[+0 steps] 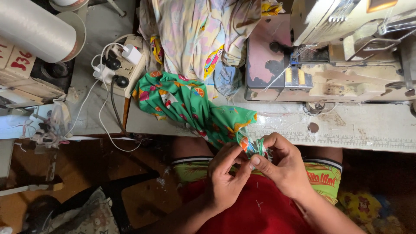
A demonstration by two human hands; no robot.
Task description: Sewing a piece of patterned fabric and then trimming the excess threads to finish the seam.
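Green printed fabric (190,102) is being pinched at its end, lower centre, by both left hand (223,180) and right hand (284,167) (fingers clamped); careful feeding seems needed next.

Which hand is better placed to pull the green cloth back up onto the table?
Probably the left hand: it sits on the side where the green cloth trails to the table. The right hand pinches the bunched end.
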